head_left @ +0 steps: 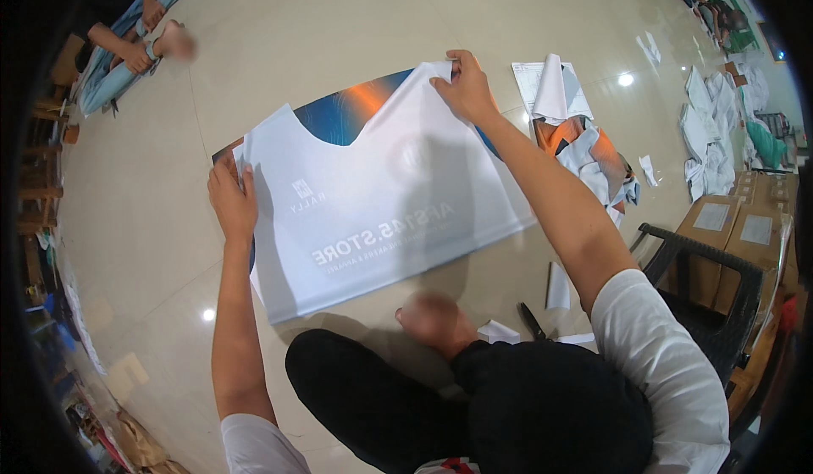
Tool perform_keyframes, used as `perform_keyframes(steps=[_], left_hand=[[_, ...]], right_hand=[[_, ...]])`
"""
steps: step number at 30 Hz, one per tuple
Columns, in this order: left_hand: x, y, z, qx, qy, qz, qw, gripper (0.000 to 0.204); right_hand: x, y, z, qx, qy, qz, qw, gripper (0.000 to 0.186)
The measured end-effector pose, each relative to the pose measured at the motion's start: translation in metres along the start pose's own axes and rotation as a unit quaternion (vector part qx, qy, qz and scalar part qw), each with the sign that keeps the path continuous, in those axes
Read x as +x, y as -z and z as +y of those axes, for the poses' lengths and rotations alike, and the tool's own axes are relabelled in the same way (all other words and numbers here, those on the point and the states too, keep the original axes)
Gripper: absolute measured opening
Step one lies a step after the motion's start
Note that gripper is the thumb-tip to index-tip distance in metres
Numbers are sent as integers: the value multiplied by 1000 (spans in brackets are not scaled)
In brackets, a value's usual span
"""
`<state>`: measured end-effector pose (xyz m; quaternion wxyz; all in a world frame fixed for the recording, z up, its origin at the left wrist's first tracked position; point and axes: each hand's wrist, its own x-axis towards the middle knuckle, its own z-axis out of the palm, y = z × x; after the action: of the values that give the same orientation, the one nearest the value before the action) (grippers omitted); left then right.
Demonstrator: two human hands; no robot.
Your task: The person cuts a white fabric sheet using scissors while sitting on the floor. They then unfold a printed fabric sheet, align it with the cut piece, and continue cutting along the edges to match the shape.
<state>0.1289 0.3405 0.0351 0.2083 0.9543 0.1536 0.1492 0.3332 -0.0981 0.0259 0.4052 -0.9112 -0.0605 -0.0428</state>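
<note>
A cut shirt panel (356, 220) lies on the floor, white side up, with a scooped neckline at its far edge and faint mirrored print showing through. Under it a blue and orange printed fabric piece (364, 99) shows at the neckline and along the sides. My left hand (232, 196) grips the panel's left shoulder edge between thumb and fingers. At the far right shoulder, my right hand (466, 91) pinches the other corner, its fingers curled over the fabric. The panel's near edge lies close to my folded legs.
To the right lie a paper sheet with a rolled white piece (550, 88), a heap of orange and white fabric (584, 156), scraps and black-handled scissors (533, 321). A black plastic stool (707, 275) stands beside cardboard boxes (749, 232). Another person (135, 50) sits far left.
</note>
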Motion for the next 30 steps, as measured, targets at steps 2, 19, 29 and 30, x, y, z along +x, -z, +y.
perform_keyframes(steps=[2, 19, 29, 30], left_hand=[[-14, 3, 4, -2, 15, -10, 1000, 42], [36, -55, 41, 165, -68, -28, 984, 56], [-2, -27, 33, 141, 123, 67, 980, 49], [-6, -23, 31, 145, 112, 65, 981, 46]], right_hand=[[11, -1, -20, 17, -43, -35, 998, 53], [20, -1, 24, 109, 7, 49, 993, 43], [9, -8, 8, -187, -7, 48, 981, 22], [12, -8, 5, -180, 26, 63, 981, 19]])
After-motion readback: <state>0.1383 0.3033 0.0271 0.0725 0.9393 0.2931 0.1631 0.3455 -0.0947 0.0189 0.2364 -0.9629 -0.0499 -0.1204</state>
